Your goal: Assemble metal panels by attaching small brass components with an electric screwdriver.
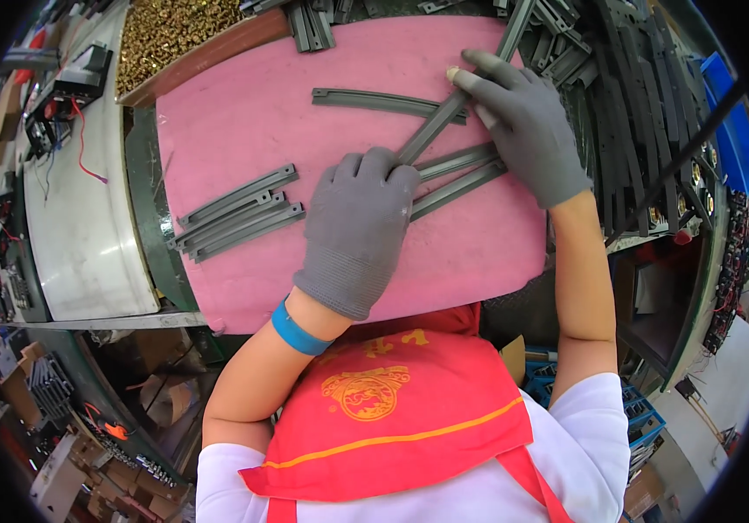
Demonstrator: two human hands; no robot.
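A long grey metal channel rail runs slantwise over the pink mat. My left hand, in a grey knit glove, is closed around its near end. Farther up, my right hand, gloved alike with one worn pale fingertip, has its thumb and fingers closed about the same rail. Beneath it lies a slightly curved rail, crossing it. Two more rails rest between my hands, partly hidden by the left one. Several shorter rails lie side by side on the mat's left.
A tray of small brass-coloured parts stands at the far left. Loose metal pieces pile up at the far right, beside stacked dark bars and a blue bin. A black cable slants across the right side.
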